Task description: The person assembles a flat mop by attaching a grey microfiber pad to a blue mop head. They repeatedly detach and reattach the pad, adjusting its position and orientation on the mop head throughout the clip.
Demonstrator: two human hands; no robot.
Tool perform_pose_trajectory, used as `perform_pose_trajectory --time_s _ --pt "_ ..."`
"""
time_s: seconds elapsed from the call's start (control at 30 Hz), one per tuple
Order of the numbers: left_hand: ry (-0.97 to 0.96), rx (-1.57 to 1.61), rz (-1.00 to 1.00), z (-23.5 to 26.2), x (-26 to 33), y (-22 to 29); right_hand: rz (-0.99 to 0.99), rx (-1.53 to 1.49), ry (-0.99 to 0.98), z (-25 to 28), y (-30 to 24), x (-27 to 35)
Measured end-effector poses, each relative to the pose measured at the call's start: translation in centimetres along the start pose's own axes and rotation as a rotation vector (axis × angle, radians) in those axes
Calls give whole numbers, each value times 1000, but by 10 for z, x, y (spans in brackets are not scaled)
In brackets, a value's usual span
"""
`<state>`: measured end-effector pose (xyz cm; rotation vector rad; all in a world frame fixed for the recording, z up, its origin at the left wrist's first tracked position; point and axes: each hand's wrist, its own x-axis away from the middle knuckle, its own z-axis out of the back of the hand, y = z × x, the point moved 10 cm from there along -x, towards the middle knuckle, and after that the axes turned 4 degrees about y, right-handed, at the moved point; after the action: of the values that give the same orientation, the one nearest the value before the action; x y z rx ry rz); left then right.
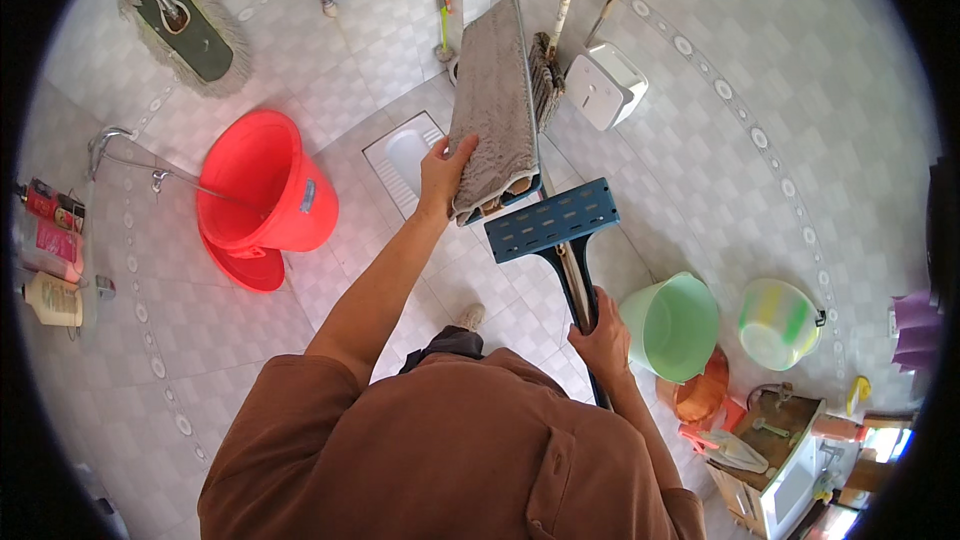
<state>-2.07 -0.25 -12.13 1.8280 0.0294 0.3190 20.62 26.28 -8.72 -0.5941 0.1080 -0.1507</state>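
In front of me is a flat mop with a long grey cloth pad [497, 100], its face turned up toward me and a blue edge showing along its side. My left hand [442, 175] is closed on the pad's left edge near its lower end, thumb over the top. Just below the pad sits a dark blue slotted plate [553, 221] with two arms running down beside the pole. My right hand [603, 338] is wrapped around the mop's dark handle [577, 285] under that plate. The handle's lower end is hidden by my body.
A red bucket [316, 210] stands at left, near a squat toilet [407, 155]. Green [680, 325] and clear [778, 325] buckets are at right, beside a sink cabinet [790, 440]. Another mop [200, 35] leans far left; a white bin [603, 90] is on the far side.
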Motion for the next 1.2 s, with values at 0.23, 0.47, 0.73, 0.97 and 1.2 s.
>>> perform_pose_trajectory --time_s 0.23,0.47,0.73,0.97,1.2 --pt "60 -46 -30 -4 7 13 99 38 57 9 -19 -3" --pt "65 20 7 -2 11 10 92 25 30 2 -20 -7" --pt "214 -118 -78 22 -7 35 76 34 -21 4 -5 8" --pt "227 -46 -41 40 -26 31 105 0 -22 14 -2 9" --pt "159 -77 -78 39 -27 36 85 99 -16 11 20 13"
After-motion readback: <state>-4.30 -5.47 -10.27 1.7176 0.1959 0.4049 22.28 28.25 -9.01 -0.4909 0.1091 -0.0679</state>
